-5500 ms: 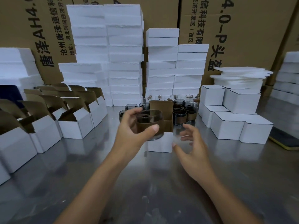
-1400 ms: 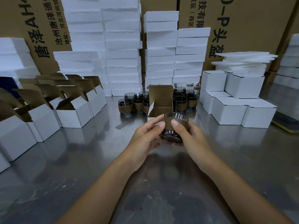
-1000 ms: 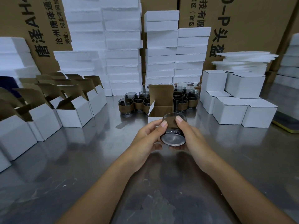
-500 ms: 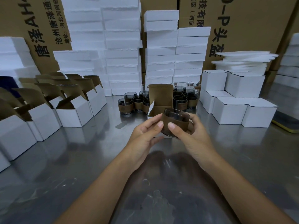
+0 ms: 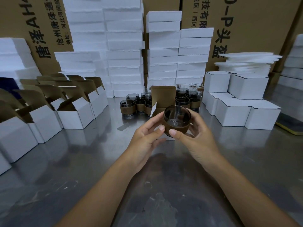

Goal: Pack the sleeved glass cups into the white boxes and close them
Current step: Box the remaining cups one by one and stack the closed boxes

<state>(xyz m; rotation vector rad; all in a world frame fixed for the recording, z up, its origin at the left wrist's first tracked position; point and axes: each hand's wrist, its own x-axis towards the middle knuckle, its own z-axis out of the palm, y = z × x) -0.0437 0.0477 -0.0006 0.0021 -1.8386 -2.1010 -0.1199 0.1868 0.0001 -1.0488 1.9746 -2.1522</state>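
My left hand (image 5: 146, 138) and right hand (image 5: 198, 138) both grip one sleeved glass cup (image 5: 177, 123), with my fingers curled round its sides and both thumbs pressed on the brown sleeve. I hold it above the steel table (image 5: 82, 161), just in front of the open white box (image 5: 162, 95). A second ago its base faced me; now its mouth tips up toward me.

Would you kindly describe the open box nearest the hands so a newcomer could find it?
On the steel table, before the foam stacks, sleeved cups flank one open box, just behind the held cup. Unlike the open boxes rowed left and closed boxes stacked right, it stands alone, lid upright.
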